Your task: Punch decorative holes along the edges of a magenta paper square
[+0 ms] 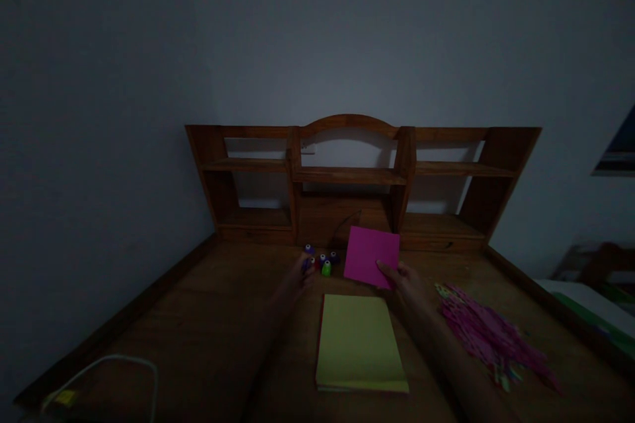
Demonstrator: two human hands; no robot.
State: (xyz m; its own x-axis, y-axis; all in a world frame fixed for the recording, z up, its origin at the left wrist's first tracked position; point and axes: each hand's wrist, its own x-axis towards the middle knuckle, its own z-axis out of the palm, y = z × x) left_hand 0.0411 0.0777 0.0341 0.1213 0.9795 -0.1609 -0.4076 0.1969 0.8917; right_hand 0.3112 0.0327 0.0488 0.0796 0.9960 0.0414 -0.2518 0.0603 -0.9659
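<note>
Right hand [403,275] pinches a flat square magenta sheet [368,252] by its lower right part, thumb on its face, so that the sheet extends up and leftward from the grip. Left hand [301,272] has its fingers curled beside a cluster of small rounded multicoloured objects with white tops [326,269], but whether it grips one is too dark to tell. Nearer the wearer than both hands, a yellow rectangular paper pad [360,344] lies on the brown wooden worktop [198,317], with a heap of thin pink strips [483,327] to the right hand's right.
</note>
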